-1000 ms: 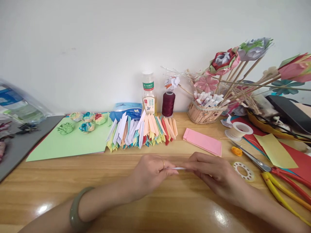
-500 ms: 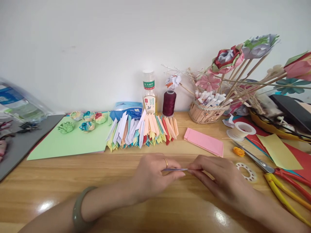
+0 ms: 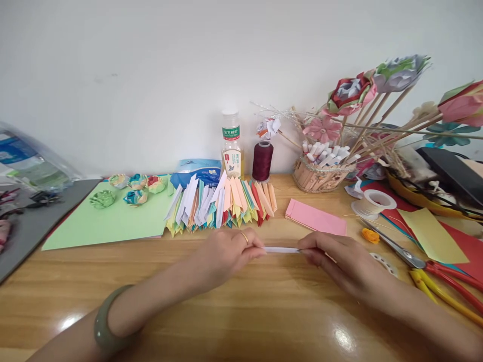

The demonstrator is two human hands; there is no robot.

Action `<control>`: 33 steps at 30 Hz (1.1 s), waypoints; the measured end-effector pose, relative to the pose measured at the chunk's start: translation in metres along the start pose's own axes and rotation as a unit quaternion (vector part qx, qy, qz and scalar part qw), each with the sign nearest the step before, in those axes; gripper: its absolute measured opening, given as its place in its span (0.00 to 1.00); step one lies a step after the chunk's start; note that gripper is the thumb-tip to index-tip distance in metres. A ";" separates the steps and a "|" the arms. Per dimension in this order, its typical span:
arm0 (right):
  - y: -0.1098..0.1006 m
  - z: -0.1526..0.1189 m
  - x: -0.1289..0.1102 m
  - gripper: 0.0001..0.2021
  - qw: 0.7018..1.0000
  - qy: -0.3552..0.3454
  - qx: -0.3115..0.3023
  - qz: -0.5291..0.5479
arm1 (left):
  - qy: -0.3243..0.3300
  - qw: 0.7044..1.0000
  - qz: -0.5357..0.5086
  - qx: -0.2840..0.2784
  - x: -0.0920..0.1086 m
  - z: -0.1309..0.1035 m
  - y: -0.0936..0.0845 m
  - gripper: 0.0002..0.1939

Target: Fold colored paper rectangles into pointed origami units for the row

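Observation:
A narrow folded strip of pale lilac-white paper (image 3: 282, 250) spans the gap between my hands, just above the wooden table. My left hand (image 3: 230, 254), with a ring on one finger, pinches its left end between thumb and fingers. At the other end, my right hand (image 3: 335, 256) grips it in a similar pinch. The fingertips cover both ends of the strip. Behind my left hand stands a row of folded paper pieces (image 3: 222, 201) in several colours. A stack of pink paper (image 3: 316, 217) lies just beyond my right hand.
Green paper sheets (image 3: 109, 218) at the left carry several crumpled paper flowers. Red-handled scissors (image 3: 415, 259), a yellow-handled tool (image 3: 441, 294) and a thread spool (image 3: 373, 203) lie at the right. Along the wall stand a bottle (image 3: 232, 146), purple thread (image 3: 262, 161) and a basket of markers (image 3: 320, 176).
My left hand has moved left, away from my right hand, and both have risen slightly. More of the paper strip now shows between them, its pale face turned into view.

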State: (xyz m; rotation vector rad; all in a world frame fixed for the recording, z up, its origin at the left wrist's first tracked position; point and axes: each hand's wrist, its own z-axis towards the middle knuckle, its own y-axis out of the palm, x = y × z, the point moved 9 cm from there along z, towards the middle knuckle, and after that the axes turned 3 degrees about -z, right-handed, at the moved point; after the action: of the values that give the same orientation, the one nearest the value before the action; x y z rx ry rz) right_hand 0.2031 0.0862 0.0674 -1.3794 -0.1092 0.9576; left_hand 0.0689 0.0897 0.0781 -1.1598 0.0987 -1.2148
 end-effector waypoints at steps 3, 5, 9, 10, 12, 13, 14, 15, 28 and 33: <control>-0.003 0.000 0.002 0.09 1.000 0.008 0.009 0.001 | 0.014 1.000 -0.007 0.005 0.001 0.000 -0.003 0.10; -0.004 -0.001 0.002 0.08 1.000 0.004 0.019 -0.005 | 0.007 1.000 -0.025 0.007 0.000 -0.001 -0.003 0.09; -0.004 -0.004 -0.001 0.06 0.999 -0.024 0.042 -0.025 | -0.004 0.998 -0.064 0.020 -0.002 -0.002 -0.003 0.08; -0.004 -0.005 -0.002 0.06 0.998 -0.030 0.045 -0.028 | -0.002 0.997 -0.072 0.025 -0.001 -0.002 -0.004 0.08; -0.002 -0.007 -0.004 0.04 0.997 -0.048 0.049 -0.030 | 0.003 0.995 -0.088 0.041 0.002 -0.001 -0.007 0.08; -0.002 -0.007 -0.005 0.04 0.997 -0.058 0.050 -0.029 | 0.006 0.994 -0.096 0.048 0.003 -0.001 -0.009 0.08; -0.003 -0.007 -0.006 0.04 0.996 -0.066 0.053 -0.029 | 0.009 0.993 -0.103 0.053 0.004 0.000 -0.010 0.08; -0.004 -0.007 -0.007 0.04 0.995 -0.072 0.057 -0.029 | 0.008 0.993 -0.109 0.055 0.005 0.000 -0.010 0.09; -0.015 -0.003 0.004 0.06 0.997 -0.023 0.067 0.005 | -0.036 0.997 -0.068 -0.019 0.003 0.004 -0.011 0.09; -0.027 -0.008 0.018 0.07 0.992 0.018 0.122 0.008 | -0.028 0.999 -0.005 0.014 0.009 0.004 -0.034 0.10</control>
State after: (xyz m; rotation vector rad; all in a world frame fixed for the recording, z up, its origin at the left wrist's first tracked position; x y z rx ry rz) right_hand 0.2334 0.0944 0.0805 -1.1718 0.0450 0.9271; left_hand 0.0525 0.0891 0.1090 -1.1711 0.0333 -1.1875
